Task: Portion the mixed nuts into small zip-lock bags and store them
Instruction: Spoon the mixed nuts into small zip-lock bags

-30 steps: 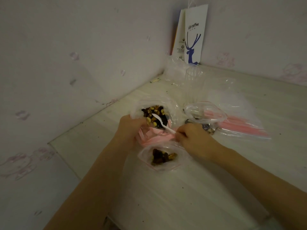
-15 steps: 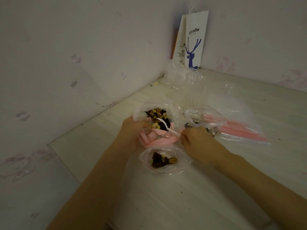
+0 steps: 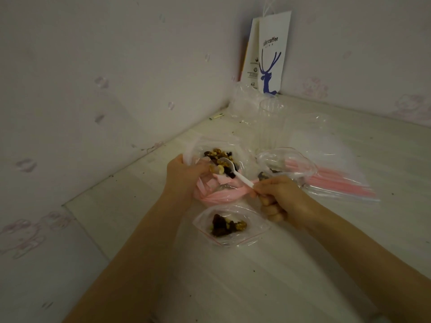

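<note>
Our left hand (image 3: 186,176) grips the nut bag (image 3: 217,157) rim. Our right hand (image 3: 277,199) pinches the white spoon (image 3: 235,172), bowl among the nuts (image 3: 220,160). Small zip-lock bag (image 3: 231,226) lies just below both hands.

Clear pink-zipped bag of mixed nuts (image 3: 215,155), open near the bench's left edge, white plastic spoon (image 3: 235,171) inside; small part-filled zip-lock bag (image 3: 233,226) beside.

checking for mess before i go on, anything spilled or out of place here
No nuts lie loose: they sit in the big bag, which the left hand grips, and in the near small zip-lock bag. Only dark specks dot the table, and a small pale scrap lies by the wall.
</note>
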